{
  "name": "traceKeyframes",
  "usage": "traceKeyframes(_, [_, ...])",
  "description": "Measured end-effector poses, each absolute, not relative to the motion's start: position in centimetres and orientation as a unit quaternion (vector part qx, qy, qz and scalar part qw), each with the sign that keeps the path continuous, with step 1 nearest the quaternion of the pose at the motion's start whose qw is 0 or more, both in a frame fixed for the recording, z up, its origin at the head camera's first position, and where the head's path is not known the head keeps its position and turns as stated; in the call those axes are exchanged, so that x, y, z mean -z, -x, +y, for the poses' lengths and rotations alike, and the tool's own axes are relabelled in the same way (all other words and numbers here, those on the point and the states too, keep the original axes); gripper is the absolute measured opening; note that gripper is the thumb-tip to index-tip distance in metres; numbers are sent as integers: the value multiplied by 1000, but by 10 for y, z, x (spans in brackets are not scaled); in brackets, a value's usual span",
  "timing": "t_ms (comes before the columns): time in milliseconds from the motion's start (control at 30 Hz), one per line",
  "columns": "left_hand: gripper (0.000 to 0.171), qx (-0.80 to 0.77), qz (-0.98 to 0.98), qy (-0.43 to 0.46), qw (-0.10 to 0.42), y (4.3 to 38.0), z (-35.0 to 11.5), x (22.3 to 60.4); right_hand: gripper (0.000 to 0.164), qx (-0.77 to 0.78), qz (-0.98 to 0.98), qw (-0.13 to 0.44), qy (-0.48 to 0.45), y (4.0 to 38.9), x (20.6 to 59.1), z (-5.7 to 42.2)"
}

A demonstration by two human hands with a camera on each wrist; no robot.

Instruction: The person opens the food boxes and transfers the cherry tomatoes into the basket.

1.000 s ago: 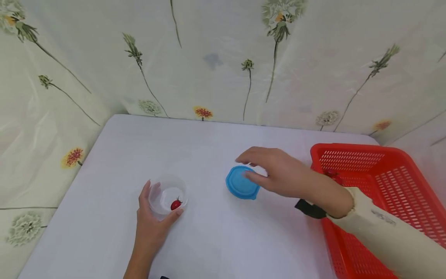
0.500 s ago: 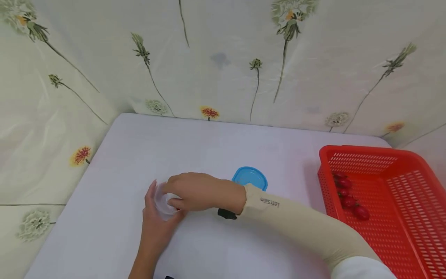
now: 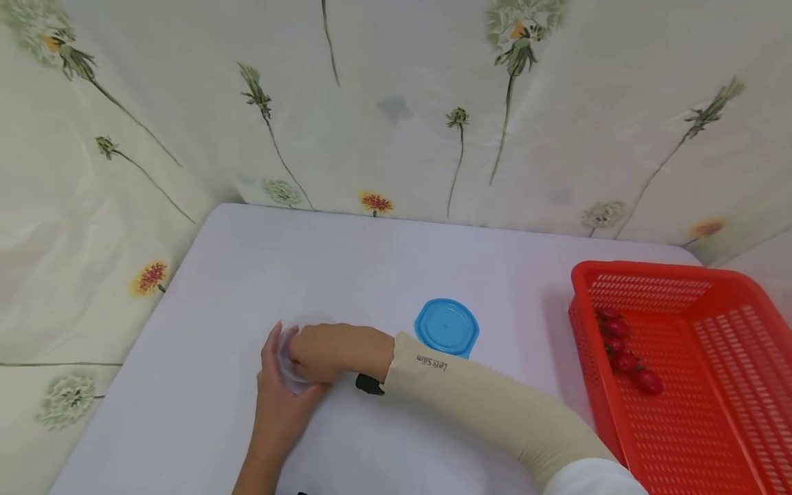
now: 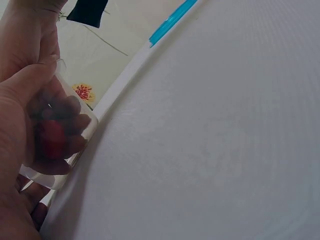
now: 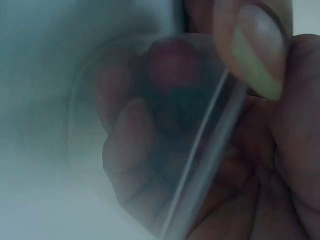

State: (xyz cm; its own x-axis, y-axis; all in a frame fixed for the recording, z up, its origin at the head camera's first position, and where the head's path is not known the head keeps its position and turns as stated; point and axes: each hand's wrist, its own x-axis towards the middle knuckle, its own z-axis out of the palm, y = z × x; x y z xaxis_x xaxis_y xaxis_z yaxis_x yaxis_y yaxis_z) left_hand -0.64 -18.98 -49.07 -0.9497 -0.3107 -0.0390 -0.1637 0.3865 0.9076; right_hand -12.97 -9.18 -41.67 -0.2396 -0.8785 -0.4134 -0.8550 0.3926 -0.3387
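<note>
My left hand (image 3: 280, 404) grips a small clear plastic container (image 3: 309, 320) on the table, thumb on the near side and fingers round the far side. My right hand (image 3: 337, 350) reaches down into it and hides most of its inside in the head view. Through the clear wall in the left wrist view, its curled fingers surround a red cherry tomato (image 4: 51, 139). The same tomato (image 5: 172, 65) shows blurred through the wall in the right wrist view. A blue lid (image 3: 447, 326) lies flat on the table to the right of the container.
At the right side of the table (image 3: 346, 254) stands a red slotted basket (image 3: 687, 433), with several cherry tomatoes (image 3: 625, 362) along its left wall. A flower-printed sheet (image 3: 396, 137) hangs behind the table. The right sleeve (image 3: 482, 399) crosses in front of the lid.
My right hand has moved left from above the blue lid into the container, its fingers closing round the cherry tomato there. My left hand keeps its grip on the container.
</note>
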Motion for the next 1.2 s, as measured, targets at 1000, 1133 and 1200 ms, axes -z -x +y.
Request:
traceKeyframes(1000, [117,507,-841,-174,66,7,-182,490,18,352,747,139,547,148,314,54])
traceKeyframes(1133, [118,514,-836,-178,68,5,-183,488,27,371,777,106,497,146,305,107])
traceKeyframes(1200, [118,519,-833,-178,65,4,-183,487,35,370,801,92,462,142,303,135])
